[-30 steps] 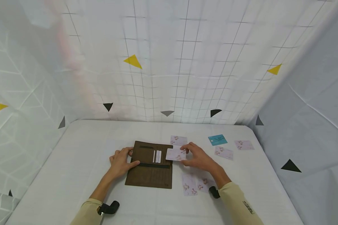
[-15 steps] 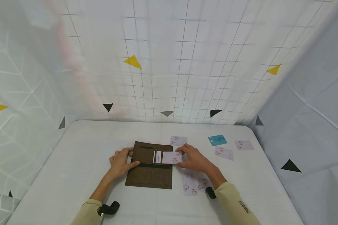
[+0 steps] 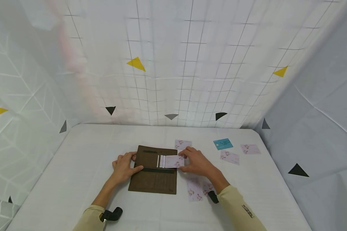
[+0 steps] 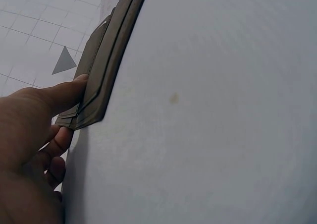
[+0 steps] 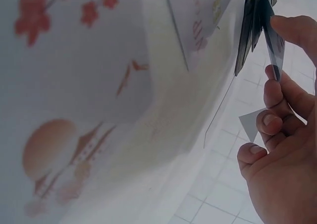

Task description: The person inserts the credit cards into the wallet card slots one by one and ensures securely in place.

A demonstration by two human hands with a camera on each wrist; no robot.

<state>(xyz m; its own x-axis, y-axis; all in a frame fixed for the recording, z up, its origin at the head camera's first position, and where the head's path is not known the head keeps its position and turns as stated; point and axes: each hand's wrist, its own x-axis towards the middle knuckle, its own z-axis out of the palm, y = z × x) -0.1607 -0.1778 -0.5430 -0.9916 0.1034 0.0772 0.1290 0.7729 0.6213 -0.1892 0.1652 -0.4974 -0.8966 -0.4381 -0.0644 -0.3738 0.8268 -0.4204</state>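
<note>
An open brown wallet (image 3: 153,183) lies on the table, its narrow slots holding several white card edges (image 3: 161,161). My left hand (image 3: 124,168) grips the wallet's left edge, with the thumb on top; the left wrist view shows the thumb on the wallet (image 4: 106,65) and the other fingers at its edge. My right hand (image 3: 197,162) pinches the right end of a pale pink flowered card (image 3: 172,161) between thumb and fingers. That card lies flat over the wallet's right-hand slots, its left end beside the white edges. How deep it sits in a slot, I cannot tell.
On the table lie more flowered cards: one (image 3: 183,144) behind the wallet, two (image 3: 194,191) partly under my right arm, and two at right (image 3: 229,157). A teal VIP card (image 3: 223,144) is near them. White printed sheets (image 3: 173,80) wall the table.
My right hand has moved left with the flowered card, from the wallet's right edge over its slots, up against the white card edges. The left hand stays at the wallet.
</note>
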